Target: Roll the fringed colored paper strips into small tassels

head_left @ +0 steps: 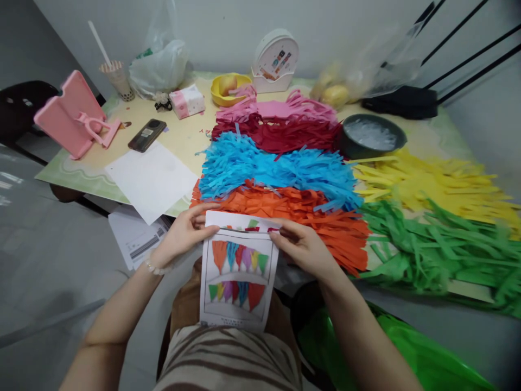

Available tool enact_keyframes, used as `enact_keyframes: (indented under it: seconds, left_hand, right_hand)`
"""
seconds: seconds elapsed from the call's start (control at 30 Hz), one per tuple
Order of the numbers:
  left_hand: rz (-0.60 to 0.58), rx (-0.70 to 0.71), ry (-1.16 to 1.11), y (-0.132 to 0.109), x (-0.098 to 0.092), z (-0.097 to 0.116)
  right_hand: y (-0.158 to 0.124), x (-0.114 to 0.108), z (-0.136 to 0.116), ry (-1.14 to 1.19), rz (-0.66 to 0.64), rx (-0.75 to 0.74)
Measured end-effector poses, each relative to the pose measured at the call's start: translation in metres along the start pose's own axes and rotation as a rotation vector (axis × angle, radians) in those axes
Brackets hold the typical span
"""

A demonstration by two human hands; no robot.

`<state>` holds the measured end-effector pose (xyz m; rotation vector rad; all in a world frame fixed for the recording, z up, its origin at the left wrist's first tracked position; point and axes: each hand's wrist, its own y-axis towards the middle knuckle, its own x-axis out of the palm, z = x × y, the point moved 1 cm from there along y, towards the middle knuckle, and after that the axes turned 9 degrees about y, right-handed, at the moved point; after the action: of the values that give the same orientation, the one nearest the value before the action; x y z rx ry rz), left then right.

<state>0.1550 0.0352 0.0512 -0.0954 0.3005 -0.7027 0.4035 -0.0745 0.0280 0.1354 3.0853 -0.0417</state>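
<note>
A white printed sheet [238, 282] with pictures of colourful tassel garlands hangs over my lap, its top part folded back. My left hand [193, 224] pinches its upper left edge, thumb in front. At the upper right edge my right hand [299, 244] grips it the same way. Just beyond the sheet lie piles of fringed paper: orange [337, 233], blue [277, 165], dark red [285, 133] and pink [280, 108]. Yellow fringe [427, 182] and green fringe [443, 250] spread out at the right.
A dark bowl [345, 138] with clear pieces stands behind the yellow fringe. On the left are a phone [147, 135], blank paper [152, 179], a pink stand [67, 117], a drink cup [120, 81] and a tissue pack [187, 101]. A green bag [423, 353] lies below right.
</note>
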Motion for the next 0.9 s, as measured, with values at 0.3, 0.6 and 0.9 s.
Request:
enact_keyframes:
  seconds: [0.3,0.6,0.9]
  left_hand:
    - [0.051,0.105,0.346,0.015,-0.001,0.003]
    - [-0.191,0.418,0.553,0.023,0.004,0.006]
    - [-0.404,0.283,0.505,0.026,-0.005,0.027]
  right_hand:
    - [0.005,-0.001,0.005,-0.076,-0.025,-0.043]
    - [0.009,-0.009,0.000,-0.135,-0.138,-0.052]
    - [0.012,-0.004,-0.017,-0.243,-0.179,-0.063]
